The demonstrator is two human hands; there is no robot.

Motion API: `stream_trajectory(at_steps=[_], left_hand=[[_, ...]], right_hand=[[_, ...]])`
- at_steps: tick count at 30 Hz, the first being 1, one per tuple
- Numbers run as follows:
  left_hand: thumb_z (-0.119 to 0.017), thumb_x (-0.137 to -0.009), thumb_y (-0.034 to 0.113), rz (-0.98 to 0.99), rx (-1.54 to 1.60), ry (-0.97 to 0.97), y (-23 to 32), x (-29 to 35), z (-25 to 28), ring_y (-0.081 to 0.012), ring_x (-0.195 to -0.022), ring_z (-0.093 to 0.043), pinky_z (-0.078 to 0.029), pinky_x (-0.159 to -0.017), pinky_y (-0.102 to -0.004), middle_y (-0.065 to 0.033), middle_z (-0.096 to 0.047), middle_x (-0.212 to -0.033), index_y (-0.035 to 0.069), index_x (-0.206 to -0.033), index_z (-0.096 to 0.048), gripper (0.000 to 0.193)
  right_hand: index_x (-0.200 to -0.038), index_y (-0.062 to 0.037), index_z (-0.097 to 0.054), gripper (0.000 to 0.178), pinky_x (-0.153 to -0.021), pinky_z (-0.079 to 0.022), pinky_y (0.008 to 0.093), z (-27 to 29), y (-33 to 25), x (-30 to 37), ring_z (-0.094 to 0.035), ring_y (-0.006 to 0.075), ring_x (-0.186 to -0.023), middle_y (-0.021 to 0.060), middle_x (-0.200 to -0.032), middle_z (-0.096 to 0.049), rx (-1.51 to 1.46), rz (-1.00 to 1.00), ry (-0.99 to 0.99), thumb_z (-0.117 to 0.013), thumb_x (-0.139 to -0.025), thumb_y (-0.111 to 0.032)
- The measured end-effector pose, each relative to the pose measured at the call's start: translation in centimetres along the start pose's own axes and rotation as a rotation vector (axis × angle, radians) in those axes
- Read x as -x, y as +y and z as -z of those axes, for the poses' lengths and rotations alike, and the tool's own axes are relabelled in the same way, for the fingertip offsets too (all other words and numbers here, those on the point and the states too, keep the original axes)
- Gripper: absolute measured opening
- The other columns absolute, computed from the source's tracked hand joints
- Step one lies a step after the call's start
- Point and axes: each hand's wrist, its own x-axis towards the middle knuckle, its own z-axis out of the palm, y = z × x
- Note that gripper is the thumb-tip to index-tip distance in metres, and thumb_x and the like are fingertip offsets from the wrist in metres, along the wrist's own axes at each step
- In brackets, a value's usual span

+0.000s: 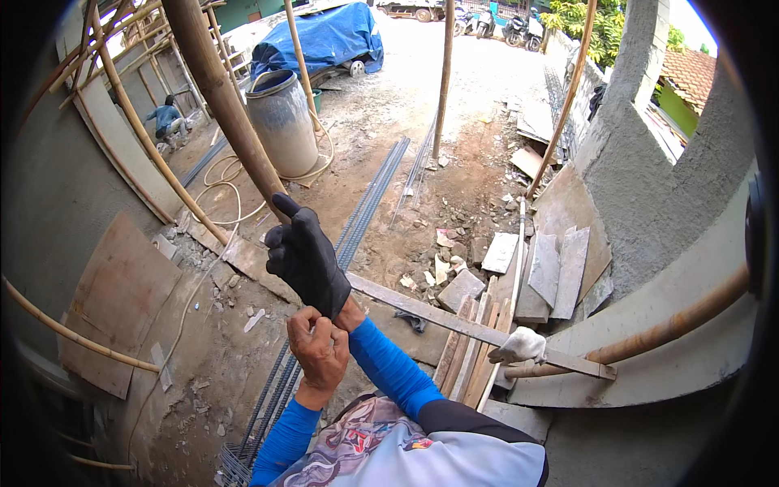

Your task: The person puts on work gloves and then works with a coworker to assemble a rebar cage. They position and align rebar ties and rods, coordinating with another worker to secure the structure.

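My right hand [312,260] wears a black work glove [320,272]. Its fingers are bent inward and one digit points up; I see nothing in them, though the palm side is hidden. My bare left hand [318,353] is closed at the right wrist, pinching the glove's cuff. Both forearms are in blue sleeves. Just beyond the gloved hand stands a thick bamboo pole [227,97], its foot hidden behind the hand. To the right, a white glove [523,345] lies on a long narrow beam [438,310].
Rebar [373,203] lies on the dirt ahead, with more bars [272,406] lower left. Rubble and boards [560,276] are at right, beside a grey wall [641,195]. A drum [282,122], hose [223,183] and tarp-covered vehicle [324,40] stand beyond. A person [168,118] crouches far left.
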Motion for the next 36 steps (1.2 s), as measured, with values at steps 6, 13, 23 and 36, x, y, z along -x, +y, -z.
stream_trajectory(at_steps=[6, 13, 23, 36], left_hand=[[-0.066, -0.075, 0.001, -0.019, 0.024, -0.002, 0.4, -0.2, 0.6, -0.0329, -0.089, -0.05, -0.042, -0.078, -0.0462, -0.0148, -0.051, -0.096, 0.002, -0.073, -0.051, 0.015], [-0.068, -0.074, 0.002, -0.017, -0.035, 0.007, -0.4, -1.0, 1.6, -0.0318, -0.09, -0.052, -0.043, -0.079, -0.0455, -0.0134, -0.054, -0.1, 0.005, -0.074, -0.054, 0.014], [-0.07, -0.073, 0.002, -0.02, -0.074, 0.035, -0.5, -1.5, 2.0, -0.0337, -0.087, -0.052, -0.043, -0.076, -0.0463, -0.0137, -0.054, -0.1, 0.005, -0.075, -0.055, 0.015], [-0.076, -0.077, 0.009, 0.084, -0.065, 0.161, -1.6, -0.6, 3.6, -0.0353, -0.094, -0.058, -0.048, -0.082, -0.048, -0.0144, -0.058, -0.104, 0.004, -0.101, -0.067, 0.025]], right_hand=[[-0.162, -0.0204, -0.027, 0.068, -0.078, -0.057, 0.0369, -1.3, 2.0, -1.1, -0.064, 0.0223, -0.1, 0.0116, -0.119, -0.062, 0.494, 0.191, 0.252, -0.056, -0.108, -0.048], [-0.163, -0.0184, -0.027, 0.056, -0.113, -0.048, 0.0487, -0.7, 1.9, -1.8, -0.055, 0.0296, -0.134, 0.0154, -0.146, -0.052, 0.536, 0.215, 0.178, -0.043, -0.112, -0.036], [-0.16, -0.0143, -0.034, 0.06, -0.117, -0.041, 0.0484, -1.4, 2.1, -3.1, -0.049, 0.0291, -0.14, 0.0146, -0.15, -0.051, -0.067, 0.081, -0.09, -0.048, -0.109, -0.041], [-0.157, -0.0103, -0.036, 0.06, -0.101, -0.045, 0.0388, -5.2, 2.7, -3.2, -0.055, 0.024, -0.124, 0.0126, -0.149, -0.054, 0.798, 0.089, 0.108, -0.053, -0.106, -0.035]])
